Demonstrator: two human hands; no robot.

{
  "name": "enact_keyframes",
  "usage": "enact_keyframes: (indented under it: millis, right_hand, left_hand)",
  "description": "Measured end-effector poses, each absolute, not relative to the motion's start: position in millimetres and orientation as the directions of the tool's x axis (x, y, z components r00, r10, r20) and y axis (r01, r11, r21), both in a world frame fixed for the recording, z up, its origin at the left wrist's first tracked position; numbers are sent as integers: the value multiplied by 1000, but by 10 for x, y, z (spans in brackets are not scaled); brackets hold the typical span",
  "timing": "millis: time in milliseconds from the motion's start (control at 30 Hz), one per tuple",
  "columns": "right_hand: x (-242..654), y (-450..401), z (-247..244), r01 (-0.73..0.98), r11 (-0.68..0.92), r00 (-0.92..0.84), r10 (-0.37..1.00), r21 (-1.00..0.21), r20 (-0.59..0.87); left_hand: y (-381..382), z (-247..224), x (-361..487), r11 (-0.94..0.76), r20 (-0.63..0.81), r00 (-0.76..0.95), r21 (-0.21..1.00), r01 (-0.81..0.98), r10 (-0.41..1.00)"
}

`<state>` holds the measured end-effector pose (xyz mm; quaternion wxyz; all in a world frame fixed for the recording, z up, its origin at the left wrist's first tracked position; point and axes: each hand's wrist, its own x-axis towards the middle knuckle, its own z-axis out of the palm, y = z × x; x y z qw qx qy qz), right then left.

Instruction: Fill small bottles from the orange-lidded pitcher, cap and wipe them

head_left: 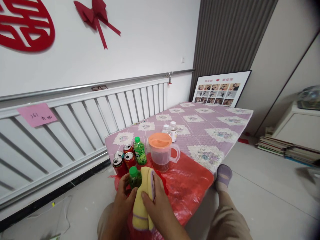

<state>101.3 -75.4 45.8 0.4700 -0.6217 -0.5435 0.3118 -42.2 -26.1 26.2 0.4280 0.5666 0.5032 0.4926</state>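
Observation:
My left hand point(124, 195) is closed around a green-capped plastic bottle point(135, 176), most of which sits behind my fingers and the cloth. In my right hand point(158, 201) is a folded yellow cloth point(142, 208) with a purple edge, pressed near the bottle's right side. Just beyond stands a second green bottle point(140, 152) with a label, upright. Several drink cans point(129, 160) cluster to its left, their tops facing up. A clear plastic pitcher point(160, 159) with an orange lid point(160, 140) stands to the right, some dark liquid at its bottom.
Red plastic sheeting point(185, 183) covers the near end of a table with a purple floral cloth point(197, 128). Two white-capped bottles point(173, 131) stand behind the pitcher. A white radiator point(135, 106) runs along the left wall. My foot in a purple shoe point(224, 175) is beside the right edge.

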Motion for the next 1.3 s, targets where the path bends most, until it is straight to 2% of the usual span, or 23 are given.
enact_keyframes:
  millis: [100, 333, 433, 500, 633, 700, 867, 1167, 1300]
  right_hand:
    - [1011, -727, 469, 381, 67, 196, 969, -922, 151]
    - [1115, -616, 99, 386, -99, 158, 987, -917, -40]
    - [1132, -604, 55, 385, -126, 162, 984, -914, -68]
    - [1133, -601, 65, 388, -128, 164, 984, -913, -68]
    - [1128, -598, 75, 397, -126, 158, 985, -909, -67]
    - [1127, -597, 60, 400, -121, 159, 985, -908, -61]
    - [1109, -627, 37, 382, -108, 183, 982, -918, -40]
    - [1027, -706, 342, 373, 25, 221, 969, -927, 115]
    - [1053, -652, 277, 375, -43, 209, 977, -926, 39]
  left_hand:
    - [-251, 225, -409, -145, 152, -22, 967, 209, 988]
    - [-217, 161, -382, -170, 198, -81, 949, 264, 977]
    - [-178, 168, -428, -181, 196, -32, 945, 271, 980]
    - [-142, 178, -473, -184, 179, 43, 961, 207, 983]
    - [-85, 193, -527, -176, 179, 163, 984, -32, 970]
    - [-75, 183, -528, -141, 151, 182, 988, -69, 972]
    - [-77, 133, -508, -85, 83, 176, 996, 2, 981]
    - [-119, 160, -409, -120, 116, 34, 983, 138, 993]
    - [-107, 133, -398, -129, 123, 56, 984, 122, 991]
